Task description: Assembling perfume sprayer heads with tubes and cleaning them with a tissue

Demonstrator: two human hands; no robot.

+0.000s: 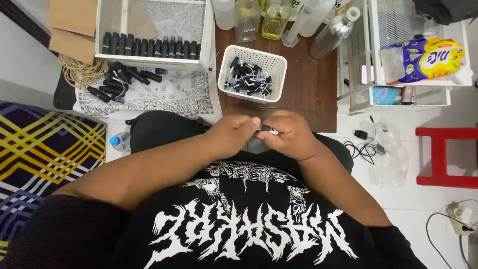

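My left hand (pixel 233 134) and my right hand (pixel 290 134) meet in front of my chest, both closed around one small black bottle-like piece (pixel 265 128) that shows only between the fingertips. Just beyond the hands a white perforated basket (pixel 277 62) holds several small black pump parts with thin white tubes. Farther left, loose small black bottles (pixel 122 79) lie on a patterned white cloth (pixel 174 97). A row of the same black bottles (pixel 149 47) stands in a white box (pixel 205 35) behind them.
Clear and yellowish bottles (pixel 259 20) stand at the back of the brown table (pixel 308 84). A white wire rack (pixel 398 74) with a yellow-blue packet is at right, a red stool (pixel 443 154) below it. Cables, a small water bottle (pixel 119 142), a patterned mattress lie on the floor.
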